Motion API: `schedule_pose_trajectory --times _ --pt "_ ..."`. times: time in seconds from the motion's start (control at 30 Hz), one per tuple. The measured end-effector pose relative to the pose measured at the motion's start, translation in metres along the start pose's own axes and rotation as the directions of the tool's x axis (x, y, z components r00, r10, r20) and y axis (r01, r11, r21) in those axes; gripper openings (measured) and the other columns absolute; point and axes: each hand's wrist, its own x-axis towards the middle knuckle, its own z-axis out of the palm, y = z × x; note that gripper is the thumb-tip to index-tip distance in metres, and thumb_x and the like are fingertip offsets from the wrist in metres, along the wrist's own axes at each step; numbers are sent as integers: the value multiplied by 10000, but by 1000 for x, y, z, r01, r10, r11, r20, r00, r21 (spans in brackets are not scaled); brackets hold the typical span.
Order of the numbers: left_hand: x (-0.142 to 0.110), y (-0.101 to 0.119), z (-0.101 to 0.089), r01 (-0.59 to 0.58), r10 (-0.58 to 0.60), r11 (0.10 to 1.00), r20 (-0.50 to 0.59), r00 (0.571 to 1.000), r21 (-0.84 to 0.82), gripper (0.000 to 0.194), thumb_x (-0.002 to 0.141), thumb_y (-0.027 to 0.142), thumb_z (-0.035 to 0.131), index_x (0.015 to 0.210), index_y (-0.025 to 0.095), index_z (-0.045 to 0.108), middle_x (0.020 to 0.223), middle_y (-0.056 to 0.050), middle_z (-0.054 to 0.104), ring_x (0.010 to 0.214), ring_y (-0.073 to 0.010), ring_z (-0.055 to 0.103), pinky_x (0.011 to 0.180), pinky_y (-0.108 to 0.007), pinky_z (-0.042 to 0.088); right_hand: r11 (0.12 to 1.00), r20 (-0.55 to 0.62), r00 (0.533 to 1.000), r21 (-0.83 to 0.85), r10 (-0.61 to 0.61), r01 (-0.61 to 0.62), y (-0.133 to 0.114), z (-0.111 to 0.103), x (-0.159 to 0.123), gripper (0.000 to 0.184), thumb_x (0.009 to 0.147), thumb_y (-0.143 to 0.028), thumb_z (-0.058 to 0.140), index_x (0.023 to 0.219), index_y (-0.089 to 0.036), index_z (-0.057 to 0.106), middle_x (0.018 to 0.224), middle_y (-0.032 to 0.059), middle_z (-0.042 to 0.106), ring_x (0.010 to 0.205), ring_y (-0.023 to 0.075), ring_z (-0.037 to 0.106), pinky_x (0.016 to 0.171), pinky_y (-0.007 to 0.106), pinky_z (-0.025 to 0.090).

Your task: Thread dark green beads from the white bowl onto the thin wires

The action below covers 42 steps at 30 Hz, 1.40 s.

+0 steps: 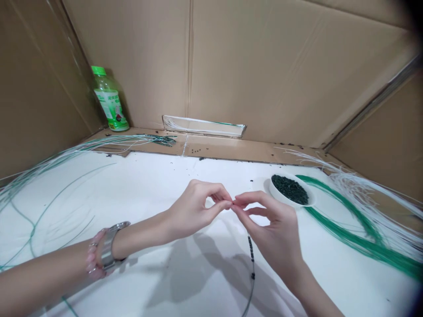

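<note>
My left hand (201, 204) and my right hand (269, 218) meet in the middle, each pinching with thumb and forefinger, the fingertips touching. A thin strand (252, 259) with several small black beads on it comes out from under my right fingers and curves down to the bottom edge. Whatever lies right between the fingertips is too small and covered to make out. Just beyond my right hand stands a white bowl (310, 200) filled with dark beads (290, 189).
Green strands (350, 237) and white strands (360, 185) lie at the right; more strands (42, 165) spread at the left. A green-capped bottle (110, 103) stands at the back left. Cardboard walls (247, 57) enclose the white surface (148, 180). Loose beads are scattered along the back.
</note>
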Motion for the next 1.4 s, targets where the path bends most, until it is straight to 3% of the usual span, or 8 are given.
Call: schedule_pose_trajectory --times 0.1,0.23,0.6,0.7,0.8,0.97,1.13,1.4 --pt "2 -3 1 -94 95 991 0 996 98 120 822 109 587 733 126 666 684 8 697 601 -59 593 598 -144 443 993 64 992 23 113 -114 2 0 4 106 752 -154 636 848 -199 637 725 -3 678 620 109 607 550 206 563" --pt "6 -1 4 -113 110 986 26 994 120 133 827 103 568 725 130 649 690 9 694 590 -59 582 582 -145 431 967 115 968 102 222 -234 4 -4 9 252 719 -221 668 965 -200 616 741 11 651 719 142 613 545 207 545" --pt "26 7 2 -107 111 970 -5 994 219 155 854 122 496 726 149 581 693 19 636 616 -79 544 593 -184 399 961 148 952 33 266 -274 11 -16 14 298 658 -131 608 947 -196 644 678 -16 617 641 135 579 553 239 505" --pt "36 10 2 -89 79 974 57 995 208 161 858 170 508 730 146 601 716 -1 657 640 -100 568 613 -205 413 958 176 948 59 265 -279 16 -23 18 287 669 -182 655 955 -197 673 822 29 688 778 173 639 615 263 527" --pt "46 12 9 -99 82 986 127 989 134 164 857 206 527 745 141 628 749 -23 679 679 -116 595 655 -218 442 949 138 955 139 263 -282 21 -28 23 216 751 -326 646 895 -172 689 920 76 712 852 192 665 674 286 547" --pt "72 10 27 -134 123 988 140 983 77 180 858 243 537 763 130 639 768 -44 693 699 -123 619 674 -223 474 944 4 957 167 289 -286 33 -39 30 233 762 -370 628 784 -143 677 800 89 718 745 188 663 638 288 534" --pt "103 -19 37 -137 113 984 197 974 112 222 901 288 511 873 125 659 862 -63 704 808 -143 645 778 -263 509 956 -59 956 77 287 -282 41 -51 33 147 758 -278 601 708 -153 659 722 60 689 714 179 630 661 291 486" --pt "132 -88 70 -57 -49 920 257 965 387 299 910 325 559 1142 137 577 1132 -89 609 974 -203 616 835 -408 534 952 -87 953 120 291 -280 49 -51 36 184 789 -313 586 737 -142 627 751 47 660 746 163 622 634 286 497"
